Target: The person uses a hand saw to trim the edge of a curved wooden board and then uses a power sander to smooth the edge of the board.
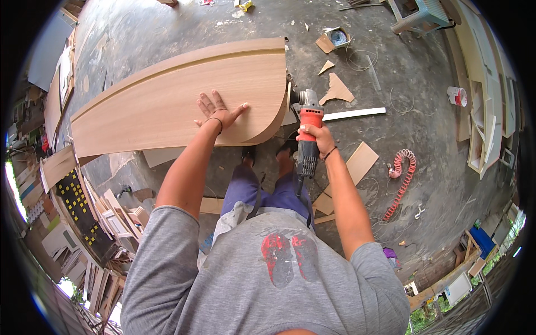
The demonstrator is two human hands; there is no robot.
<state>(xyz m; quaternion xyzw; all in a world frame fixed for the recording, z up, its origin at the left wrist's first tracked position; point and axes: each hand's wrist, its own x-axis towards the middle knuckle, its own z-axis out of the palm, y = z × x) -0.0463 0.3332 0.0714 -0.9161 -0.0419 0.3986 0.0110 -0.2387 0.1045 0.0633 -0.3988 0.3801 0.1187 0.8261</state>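
Observation:
A long wood-faced panel piece (173,100) with a rounded right end lies in front of me, a raised strip running along its far edge. My left hand (221,115) rests flat on its top with the fingers spread. In my right hand (318,138) is a red and black angle grinder (310,118), gripped around the body below its metal head. The grinder's disc is seen edge-on, right at the panel's curved right end; whether it touches the wood I cannot tell. A dark cord runs from the tool's lower end toward my body.
Board offcuts (337,89) and a white strip (357,114) lie on the grey floor at right. A coiled red hose (403,178) lies farther right, near a white bucket (456,96). A plastic stool (416,17) stands at far right; stacked wood scraps (120,212) fill the left.

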